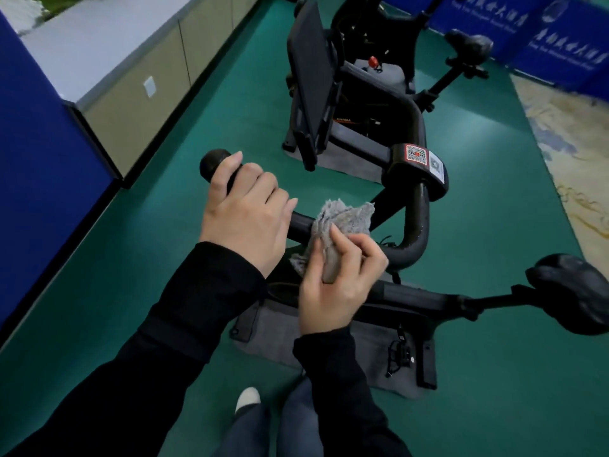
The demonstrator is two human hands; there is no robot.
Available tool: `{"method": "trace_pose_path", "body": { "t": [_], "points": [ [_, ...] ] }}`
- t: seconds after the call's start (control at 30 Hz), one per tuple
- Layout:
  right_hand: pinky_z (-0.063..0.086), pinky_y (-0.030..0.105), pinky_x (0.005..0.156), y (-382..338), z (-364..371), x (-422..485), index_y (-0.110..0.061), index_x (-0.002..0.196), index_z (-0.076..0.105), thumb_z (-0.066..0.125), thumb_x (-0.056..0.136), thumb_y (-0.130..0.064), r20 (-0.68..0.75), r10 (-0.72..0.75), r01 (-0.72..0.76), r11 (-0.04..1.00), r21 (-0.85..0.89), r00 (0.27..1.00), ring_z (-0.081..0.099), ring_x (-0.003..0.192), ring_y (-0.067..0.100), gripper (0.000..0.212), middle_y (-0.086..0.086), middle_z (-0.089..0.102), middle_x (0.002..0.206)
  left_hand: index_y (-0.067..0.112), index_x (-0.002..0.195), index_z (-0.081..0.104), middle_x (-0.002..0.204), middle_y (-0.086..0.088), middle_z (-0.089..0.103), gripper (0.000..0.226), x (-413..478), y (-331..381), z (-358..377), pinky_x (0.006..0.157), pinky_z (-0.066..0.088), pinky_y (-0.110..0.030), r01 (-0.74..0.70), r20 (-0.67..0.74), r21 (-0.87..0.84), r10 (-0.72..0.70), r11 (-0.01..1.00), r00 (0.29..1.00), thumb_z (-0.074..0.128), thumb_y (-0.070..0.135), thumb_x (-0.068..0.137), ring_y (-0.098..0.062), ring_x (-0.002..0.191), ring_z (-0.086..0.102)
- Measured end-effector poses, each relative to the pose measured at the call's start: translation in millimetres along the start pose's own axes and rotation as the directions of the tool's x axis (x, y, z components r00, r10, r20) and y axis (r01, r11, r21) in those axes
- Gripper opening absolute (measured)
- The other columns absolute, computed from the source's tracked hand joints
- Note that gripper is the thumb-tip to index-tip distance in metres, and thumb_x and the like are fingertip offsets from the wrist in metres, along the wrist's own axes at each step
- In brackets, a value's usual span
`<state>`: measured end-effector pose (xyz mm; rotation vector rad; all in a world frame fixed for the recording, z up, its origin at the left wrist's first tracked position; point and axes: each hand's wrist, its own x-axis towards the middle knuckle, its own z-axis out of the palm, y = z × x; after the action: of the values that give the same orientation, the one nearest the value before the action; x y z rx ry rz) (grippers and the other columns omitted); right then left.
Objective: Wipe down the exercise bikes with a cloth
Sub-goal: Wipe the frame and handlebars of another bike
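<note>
left hand (245, 214) grips handlebar (413, 225); right hand (336, 275) apparently pinches cloth (346, 217) against it.

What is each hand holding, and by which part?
Left hand grips the handlebar near its rounded end; right hand pinches the grey cloth by its bunched lower part.

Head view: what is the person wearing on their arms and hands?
Long black fabric sleeves cover both arms down to the wrists, plain, no markings. The left hand and right hand are bare: no gloves, rings or watch show.
</note>
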<state>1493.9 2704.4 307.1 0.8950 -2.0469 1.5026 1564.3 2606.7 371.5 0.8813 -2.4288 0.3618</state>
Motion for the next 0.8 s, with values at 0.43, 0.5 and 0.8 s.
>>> {"method": "trace_pose_path", "body": {
  "t": [0.43,0.5,0.8],
  "points": [
    [0.035,0.01,0.093,-26.4,36.9,-27.6,-0.004,0.097,0.055,0.064,0.082,-0.009,-0.191,0.217,-0.184,0.967,0.178,0.957,0.042,0.107,0.0,0.018,0.007,0.04,0.107,0.011,0.084,0.07,0.086,-0.002,0.066,0.041,2.2,-4.4,-11.1,0.107,0.013,-0.035,-0.027,0.067,-0.058,0.031,0.998,0.997,0.033,0.025,0.096,-0.028,0.1,0.058],
    [0.041,0.016,0.09,-36.0,46.3,-30.8,-0.011,0.1,0.052,0.061,0.082,-0.009,-0.164,0.267,-0.228,0.947,0.224,0.949,0.044,0.106,0.002,0.021,-0.002,0.036,0.11,0.011,0.081,0.069,0.084,-0.002,0.066,0.041,3.4,-5.0,-12.2,0.106,0.013,-0.034,-0.02,0.056,-0.084,0.025,0.996,0.998,0.033,0.023,0.095,-0.028,0.098,0.058],
    [0.041,0.02,0.09,-3.5,7.3,-15.6,0.009,0.093,0.056,0.065,0.082,0.001,-0.278,0.272,-0.274,0.961,0.034,0.921,0.049,0.097,0.023,0.016,0.024,0.047,0.096,0.011,0.087,0.07,0.088,0.0,0.066,0.041,0.4,-6.4,-9.7,0.107,0.01,-0.033,-0.017,0.08,-0.111,0.026,0.994,0.996,0.033,0.025,0.097,-0.026,0.101,0.056]
  ]
}}
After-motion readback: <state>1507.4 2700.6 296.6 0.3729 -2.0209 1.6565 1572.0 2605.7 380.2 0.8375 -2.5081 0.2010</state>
